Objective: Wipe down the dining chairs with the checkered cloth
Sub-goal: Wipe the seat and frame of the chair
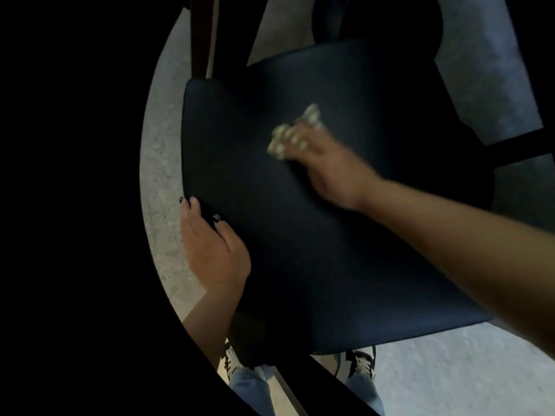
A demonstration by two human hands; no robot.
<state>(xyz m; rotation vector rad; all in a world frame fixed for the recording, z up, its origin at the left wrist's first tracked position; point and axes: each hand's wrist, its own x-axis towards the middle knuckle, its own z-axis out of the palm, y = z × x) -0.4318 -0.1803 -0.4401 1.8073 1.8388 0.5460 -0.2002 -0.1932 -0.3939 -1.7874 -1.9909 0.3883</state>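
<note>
Your right hand [318,163] presses the bunched checkered cloth [292,132] against the chair seat [300,235], fingers curled over it, near the seat's middle and toward its far side. Your left hand [214,247] clamps the seat's left edge, thumb on top and fingers wrapped under, steadying it. Judging from this, you are mid-wipe on one seat; the near part of the seat, the frame and any other chairs look like work not yet done, though the dim picture shows no clean or dirty patches. Beyond the seat's far left corner stands a dark wooden leg [201,37]. Below the seat's near edge your shoes [360,363] sit on the pale floor [450,370]. Nothing blocks the cloth.
</note>
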